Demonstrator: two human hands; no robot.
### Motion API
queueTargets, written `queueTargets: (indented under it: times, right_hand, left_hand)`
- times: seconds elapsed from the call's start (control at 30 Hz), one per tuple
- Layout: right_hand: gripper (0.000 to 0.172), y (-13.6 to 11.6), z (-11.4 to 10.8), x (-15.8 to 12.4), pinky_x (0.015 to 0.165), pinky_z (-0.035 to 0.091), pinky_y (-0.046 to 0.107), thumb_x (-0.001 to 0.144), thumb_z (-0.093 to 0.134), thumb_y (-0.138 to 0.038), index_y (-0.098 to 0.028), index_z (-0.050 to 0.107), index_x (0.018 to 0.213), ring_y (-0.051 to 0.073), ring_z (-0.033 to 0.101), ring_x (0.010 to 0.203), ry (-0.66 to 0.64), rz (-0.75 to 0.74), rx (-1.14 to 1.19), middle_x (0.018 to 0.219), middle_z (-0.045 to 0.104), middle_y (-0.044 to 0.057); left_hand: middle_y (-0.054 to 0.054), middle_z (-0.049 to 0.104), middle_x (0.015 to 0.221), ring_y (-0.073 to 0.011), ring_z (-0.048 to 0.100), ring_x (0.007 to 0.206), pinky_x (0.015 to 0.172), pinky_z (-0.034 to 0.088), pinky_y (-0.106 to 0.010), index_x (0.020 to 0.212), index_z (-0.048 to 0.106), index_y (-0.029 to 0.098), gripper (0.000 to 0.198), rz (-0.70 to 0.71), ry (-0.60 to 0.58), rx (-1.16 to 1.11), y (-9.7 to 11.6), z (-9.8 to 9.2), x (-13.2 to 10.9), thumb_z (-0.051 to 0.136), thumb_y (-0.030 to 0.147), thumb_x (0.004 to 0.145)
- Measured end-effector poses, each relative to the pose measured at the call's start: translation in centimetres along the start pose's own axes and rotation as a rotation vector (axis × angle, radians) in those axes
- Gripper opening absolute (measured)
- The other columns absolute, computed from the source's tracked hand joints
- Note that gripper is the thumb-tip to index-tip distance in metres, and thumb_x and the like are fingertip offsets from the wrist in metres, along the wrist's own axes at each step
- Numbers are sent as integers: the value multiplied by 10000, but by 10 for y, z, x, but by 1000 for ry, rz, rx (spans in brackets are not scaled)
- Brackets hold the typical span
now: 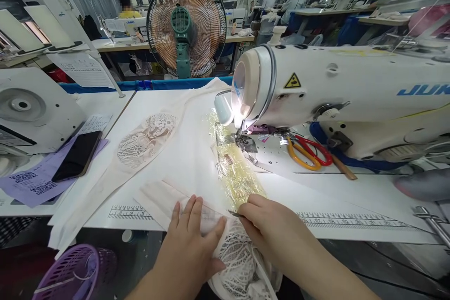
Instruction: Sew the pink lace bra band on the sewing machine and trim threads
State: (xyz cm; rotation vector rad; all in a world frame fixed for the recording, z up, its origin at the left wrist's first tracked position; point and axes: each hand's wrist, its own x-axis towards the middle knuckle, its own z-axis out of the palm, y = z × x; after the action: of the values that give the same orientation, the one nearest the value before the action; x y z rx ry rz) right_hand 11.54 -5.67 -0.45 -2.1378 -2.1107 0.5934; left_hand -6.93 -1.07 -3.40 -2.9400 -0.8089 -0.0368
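My left hand point(191, 239) lies with fingers spread on a pale cream fabric piece point(158, 199) at the table's front edge. My right hand point(265, 225) is closed around a small metal tool point(235, 213); only its thin tip shows, so its kind is hidden. Under that hand runs a shiny, see-through yellowish strip point(234, 168), reaching back to the sewing machine's needle area point(241, 136). White lace fabric point(237, 253) hangs from the edge between my wrists. To the left, another cream piece with a lace panel point(147, 138) is spread on the white table point(197, 150).
The sewing machine point(337, 75) fills the right side, with red and orange-handled scissors point(309, 152) beneath its arm. A phone point(78, 155) rests on purple paper point(31, 180) at left. Behind the table stands a fan point(186, 23). A purple basket point(75, 272) is below.
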Motion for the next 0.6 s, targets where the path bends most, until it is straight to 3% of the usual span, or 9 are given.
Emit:
queueTargets:
  times: [0.1,0.17,0.27,0.6]
  right_hand:
    - [205,0,6,2,557,362,261,878,442,-105,-186,588,758,158,553,675,61,-31,79,759,541,11]
    - [213,1,10,3,555,362,254,879,441,-104,-181,577,735,149,542,660,91,-43,95,743,533,8]
    - [225,2,14,5,544,350,249,883,438,-112,-178,560,705,144,530,644,117,-55,85,727,527,8]
    - [205,8,10,3,545,317,253,847,460,-79,-173,519,675,147,528,652,23,-59,54,726,530,17]
  left_hand:
    - [-222,533,1278,-411,492,1172,886,425,-650,1206,570,221,510,41,84,-1,3,3,-1,676,432,754]
    - [-173,554,1275,-336,504,1184,964,422,-560,1220,551,153,422,78,65,-30,6,6,-2,555,369,857]
    - [-154,581,1246,-290,519,1169,989,441,-426,1241,521,73,425,104,14,-47,10,11,-1,497,308,887]
    - [-120,630,1174,-301,571,1100,896,494,-450,1218,536,127,341,134,239,37,12,17,-1,374,209,929]
